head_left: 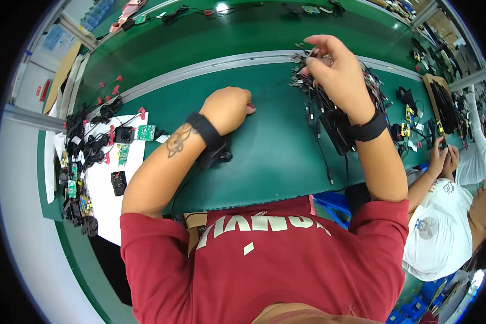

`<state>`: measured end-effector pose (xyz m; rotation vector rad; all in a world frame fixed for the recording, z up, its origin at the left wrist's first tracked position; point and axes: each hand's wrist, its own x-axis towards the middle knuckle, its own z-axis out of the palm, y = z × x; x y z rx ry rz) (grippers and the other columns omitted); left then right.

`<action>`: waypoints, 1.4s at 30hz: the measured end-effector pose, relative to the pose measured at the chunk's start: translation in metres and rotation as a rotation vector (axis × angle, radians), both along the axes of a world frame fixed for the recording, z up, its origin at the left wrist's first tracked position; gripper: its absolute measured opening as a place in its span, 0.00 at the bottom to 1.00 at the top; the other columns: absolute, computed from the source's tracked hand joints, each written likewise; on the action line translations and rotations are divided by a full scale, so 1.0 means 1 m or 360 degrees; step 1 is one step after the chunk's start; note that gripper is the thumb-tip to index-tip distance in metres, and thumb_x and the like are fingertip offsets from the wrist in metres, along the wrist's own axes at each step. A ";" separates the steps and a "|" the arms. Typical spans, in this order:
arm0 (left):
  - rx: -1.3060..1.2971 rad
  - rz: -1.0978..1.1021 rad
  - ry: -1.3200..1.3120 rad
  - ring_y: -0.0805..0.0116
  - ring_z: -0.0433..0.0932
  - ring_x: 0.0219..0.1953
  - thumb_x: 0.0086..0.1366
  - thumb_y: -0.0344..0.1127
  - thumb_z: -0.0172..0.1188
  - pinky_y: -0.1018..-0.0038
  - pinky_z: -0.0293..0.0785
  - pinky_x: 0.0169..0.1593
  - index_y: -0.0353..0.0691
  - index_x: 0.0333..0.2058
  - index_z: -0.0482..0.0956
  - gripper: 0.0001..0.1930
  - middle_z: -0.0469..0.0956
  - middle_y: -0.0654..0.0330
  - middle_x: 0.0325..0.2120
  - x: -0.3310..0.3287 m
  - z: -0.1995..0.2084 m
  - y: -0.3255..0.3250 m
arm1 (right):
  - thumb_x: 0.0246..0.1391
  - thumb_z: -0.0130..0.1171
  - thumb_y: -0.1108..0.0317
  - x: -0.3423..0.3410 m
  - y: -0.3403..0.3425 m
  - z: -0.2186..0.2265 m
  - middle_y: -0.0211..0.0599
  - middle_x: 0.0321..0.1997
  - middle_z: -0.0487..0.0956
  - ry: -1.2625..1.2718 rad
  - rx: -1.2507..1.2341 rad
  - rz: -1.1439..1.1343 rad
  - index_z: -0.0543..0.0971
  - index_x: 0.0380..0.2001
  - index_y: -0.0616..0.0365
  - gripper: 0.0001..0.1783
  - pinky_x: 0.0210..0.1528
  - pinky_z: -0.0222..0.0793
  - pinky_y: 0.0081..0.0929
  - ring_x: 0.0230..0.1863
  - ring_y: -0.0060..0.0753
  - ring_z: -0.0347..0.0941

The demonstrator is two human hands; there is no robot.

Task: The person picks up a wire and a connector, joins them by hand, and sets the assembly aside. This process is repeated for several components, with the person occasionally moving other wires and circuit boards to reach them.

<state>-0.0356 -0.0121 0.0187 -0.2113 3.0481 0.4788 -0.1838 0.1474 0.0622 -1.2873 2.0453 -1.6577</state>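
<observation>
My right hand [340, 75] is raised over a heap of black cables [319, 97] with metal plug ends, at the back right of the green table. Its thumb and forefinger pinch a small cable end. Below that wrist lies a black box-shaped adapter [336, 132], and a cable with a plug [330, 175] trails toward me. Curled into a fist, my left hand [225, 110] rests on the table left of the middle; whatever it may hold is hidden. Partly covered by my left wrist is another black adapter [213, 155] with its cord.
White paper [102, 189] on the left carries black cables, green circuit boards [145, 133] and red connectors. A metal rail [200, 73] crosses behind the table. At right, a co-worker in a white shirt [434, 237] handles parts near a box of black cables [447, 105].
</observation>
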 end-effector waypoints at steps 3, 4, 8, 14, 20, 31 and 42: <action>0.0595 0.0141 0.0393 0.64 0.73 0.22 0.54 0.32 0.54 0.73 0.68 0.27 0.31 0.28 0.71 0.08 0.74 0.54 0.20 0.008 -0.006 0.008 | 0.41 0.49 0.76 -0.011 0.018 -0.003 0.34 0.32 0.69 0.0223 0.0340 -0.0275 0.68 0.42 0.63 0.19 0.30 0.66 0.20 0.31 0.24 0.71; 0.0578 0.0176 0.0330 0.64 0.73 0.22 0.54 0.32 0.54 0.73 0.68 0.27 0.31 0.28 0.71 0.08 0.74 0.54 0.20 0.014 -0.007 0.011 | 0.40 0.50 0.76 -0.014 0.022 -0.005 0.36 0.32 0.69 0.0591 0.0665 -0.0441 0.67 0.42 0.62 0.20 0.32 0.66 0.23 0.33 0.29 0.71; 0.1782 0.0604 0.0255 0.81 0.67 0.24 0.57 0.34 0.54 0.83 0.65 0.26 0.30 0.35 0.71 0.12 0.72 0.62 0.26 0.028 -0.010 0.018 | 0.35 0.50 0.79 -0.009 0.029 -0.017 0.42 0.30 0.72 0.1376 0.0519 -0.0271 0.75 0.29 0.60 0.12 0.37 0.64 0.34 0.33 0.46 0.67; 0.2273 0.0579 0.0218 0.82 0.63 0.23 0.57 0.33 0.53 0.86 0.61 0.25 0.30 0.43 0.68 0.17 0.71 0.64 0.28 0.036 -0.009 0.015 | 0.29 0.51 0.79 0.021 0.027 -0.023 0.32 0.29 0.72 0.1538 0.1300 0.0611 0.78 0.22 0.51 0.13 0.40 0.59 0.31 0.38 0.35 0.66; 0.3309 0.0574 -0.0253 0.82 0.56 0.18 0.60 0.40 0.49 0.86 0.55 0.21 0.30 0.43 0.68 0.18 0.69 0.65 0.24 0.040 -0.009 -0.004 | 0.30 0.54 0.77 0.023 0.039 -0.023 0.32 0.34 0.70 0.1592 0.1117 0.0579 0.76 0.23 0.54 0.10 0.50 0.54 0.34 0.45 0.35 0.62; 0.3086 0.0424 0.0193 0.82 0.63 0.21 0.61 0.39 0.48 0.87 0.61 0.26 0.33 0.41 0.69 0.15 0.69 0.66 0.23 0.052 0.003 -0.001 | 0.53 0.46 0.67 0.047 0.004 0.005 0.26 0.19 0.66 -0.0524 0.0341 0.0728 0.69 0.28 0.64 0.09 0.22 0.58 0.13 0.20 0.14 0.60; 0.3141 0.0525 0.0251 0.82 0.57 0.19 0.61 0.40 0.48 0.87 0.57 0.24 0.32 0.37 0.69 0.15 0.68 0.66 0.23 0.055 0.005 -0.002 | 0.52 0.41 0.68 0.059 -0.019 -0.042 0.37 0.30 0.71 -0.1698 0.0025 0.0914 0.69 0.37 0.67 0.14 0.32 0.57 0.18 0.28 0.23 0.61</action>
